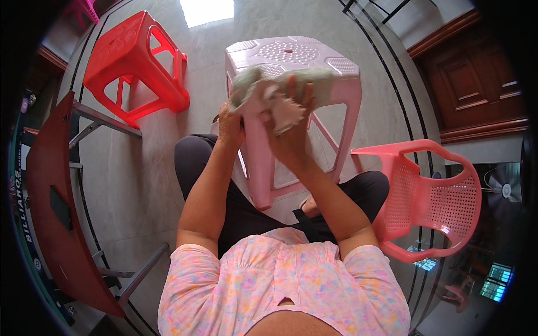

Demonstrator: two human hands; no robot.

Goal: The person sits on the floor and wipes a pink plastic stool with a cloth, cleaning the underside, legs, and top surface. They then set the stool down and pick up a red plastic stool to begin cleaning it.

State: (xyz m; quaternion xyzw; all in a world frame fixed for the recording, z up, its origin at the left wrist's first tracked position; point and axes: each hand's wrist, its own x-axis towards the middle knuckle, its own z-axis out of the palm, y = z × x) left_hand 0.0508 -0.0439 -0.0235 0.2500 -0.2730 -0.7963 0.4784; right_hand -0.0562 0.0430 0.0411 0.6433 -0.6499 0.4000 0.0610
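Note:
A pale pink plastic stool (290,51) stands upright before me, its near leg between my legs. A light green and pinkish-white cloth (313,80), blurred by motion, lies bunched over the seat's near corner and edge. My right hand (290,130) is shut on the cloth at the near right side of that corner, fingers pointing up toward the seat. On the left side of the corner is my left hand (230,125), at the cloth's left end and close against the stool. Part of the left fingers is hidden by cloth and stool.
A red plastic stool (122,54) stands at the far left. To my right is a pink plastic armchair (414,197). A reddish-brown table (54,248) with metal legs, bearing a dark phone-like object (61,206), stands left. A wooden door (475,75) is at right.

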